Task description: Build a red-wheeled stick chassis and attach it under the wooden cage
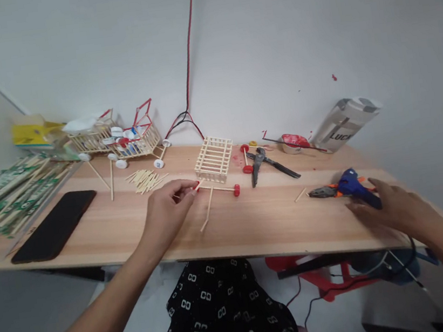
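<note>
My left hand [168, 210] pinches one end of a thin wooden stick axle [218, 188] that has a red cap wheel [236, 189] on its far end; the axle lies on the wooden table [132, 232] just in front of a small stick-built crate [214, 158]. A loose stick [207, 211] lies under the axle. My right hand [390, 206] rests on the table's right side, fingers against the handle of a blue glue gun [352, 185] lying on its side.
Pliers [270, 164] and a second red-wheeled axle [245, 158] lie behind the crate. A black phone [55, 225] lies at left, beside packets of chopsticks [8, 194]. Finished stick carts [120, 138], cut sticks [145, 180], a silver box [346, 122] and a red cable [188, 72] line the back.
</note>
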The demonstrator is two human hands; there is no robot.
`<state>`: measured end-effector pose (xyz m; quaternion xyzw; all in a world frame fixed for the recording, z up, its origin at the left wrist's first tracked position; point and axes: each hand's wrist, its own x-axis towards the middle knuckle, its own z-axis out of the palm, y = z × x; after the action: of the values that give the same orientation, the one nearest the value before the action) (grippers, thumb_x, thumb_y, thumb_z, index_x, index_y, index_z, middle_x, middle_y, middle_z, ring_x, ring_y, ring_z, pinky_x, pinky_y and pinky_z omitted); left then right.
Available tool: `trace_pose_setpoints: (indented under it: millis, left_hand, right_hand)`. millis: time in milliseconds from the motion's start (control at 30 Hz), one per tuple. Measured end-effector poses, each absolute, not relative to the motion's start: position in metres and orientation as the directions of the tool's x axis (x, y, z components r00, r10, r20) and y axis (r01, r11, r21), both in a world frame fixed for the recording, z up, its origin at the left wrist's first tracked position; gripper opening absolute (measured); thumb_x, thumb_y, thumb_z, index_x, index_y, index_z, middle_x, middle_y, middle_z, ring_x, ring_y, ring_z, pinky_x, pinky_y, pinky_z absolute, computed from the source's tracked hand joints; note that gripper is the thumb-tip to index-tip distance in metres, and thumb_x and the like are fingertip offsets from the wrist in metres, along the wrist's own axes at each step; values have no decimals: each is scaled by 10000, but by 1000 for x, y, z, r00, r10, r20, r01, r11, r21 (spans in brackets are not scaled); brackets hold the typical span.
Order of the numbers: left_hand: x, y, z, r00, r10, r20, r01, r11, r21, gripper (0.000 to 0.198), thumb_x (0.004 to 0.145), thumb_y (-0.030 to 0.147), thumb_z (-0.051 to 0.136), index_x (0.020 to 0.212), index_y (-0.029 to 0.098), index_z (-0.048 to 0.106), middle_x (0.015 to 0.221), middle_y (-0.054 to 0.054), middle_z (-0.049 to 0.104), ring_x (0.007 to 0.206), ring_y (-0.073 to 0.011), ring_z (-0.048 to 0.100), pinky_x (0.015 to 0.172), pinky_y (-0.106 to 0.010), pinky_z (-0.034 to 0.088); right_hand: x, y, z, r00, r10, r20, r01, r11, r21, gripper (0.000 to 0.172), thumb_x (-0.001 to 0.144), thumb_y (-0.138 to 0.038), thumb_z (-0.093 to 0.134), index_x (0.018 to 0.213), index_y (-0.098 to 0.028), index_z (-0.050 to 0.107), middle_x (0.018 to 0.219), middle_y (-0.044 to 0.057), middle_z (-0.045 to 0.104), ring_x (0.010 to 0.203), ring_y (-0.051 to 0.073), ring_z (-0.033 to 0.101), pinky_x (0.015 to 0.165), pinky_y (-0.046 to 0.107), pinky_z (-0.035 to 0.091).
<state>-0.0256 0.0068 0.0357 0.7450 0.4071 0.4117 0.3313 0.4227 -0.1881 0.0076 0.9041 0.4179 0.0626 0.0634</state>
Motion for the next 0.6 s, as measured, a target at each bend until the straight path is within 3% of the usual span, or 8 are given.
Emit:
trace_pose_setpoints:
  millis: [67,167,267,333,467,600]
  left_hand:
    - [-21,3,34,346,867,359,363,-477,800,175,797,251,627,917,178,731,845,-45,724,705,-153,614,668,-293,474]
    - [-12,-2,33,364,836,410,411,-539,735,130,797,211,631,880,187,728,789,-26,709,647,-138,586,627,-282,451]
    - [-3,-8,33,383,806,451,433,-588,683,113,805,188,626,866,197,721,734,-11,688,622,-133,571,611,-275,445]
    - [1,-13,35,384,797,465,447,-602,662,125,812,166,618,881,197,718,749,-15,685,631,-132,569,611,-274,446]
    - [7,-30,37,319,812,489,473,-583,660,179,821,107,593,934,194,702,771,-10,665,636,-122,562,621,-270,462]
    - [19,-62,32,266,782,564,451,-618,644,177,840,87,583,939,212,660,787,4,640,621,-111,561,599,-256,487]
  right_hand:
    - [405,-182,23,653,742,149,724,-670,165,710,862,-542,462,1387,-69,403,1272,284,565,1109,412,570,911,474,426]
    - [365,-162,44,552,769,322,817,-576,-25,544,862,-431,481,1281,-87,531,1212,240,614,1120,365,567,902,439,433]
    - [317,-132,50,377,838,394,916,-276,-291,410,866,-389,487,1188,-160,599,1147,156,666,1024,281,620,791,375,477]
    - [287,-110,47,252,867,431,914,-66,-401,319,871,-364,498,1104,-190,631,1071,111,690,944,245,637,713,340,483]
    - [248,-71,41,69,869,490,875,184,-448,203,902,-292,489,991,-208,650,974,69,692,846,196,616,712,310,455]
    - [240,-41,36,66,849,524,849,228,-477,182,905,-282,488,896,-191,646,824,49,660,742,173,576,688,293,421]
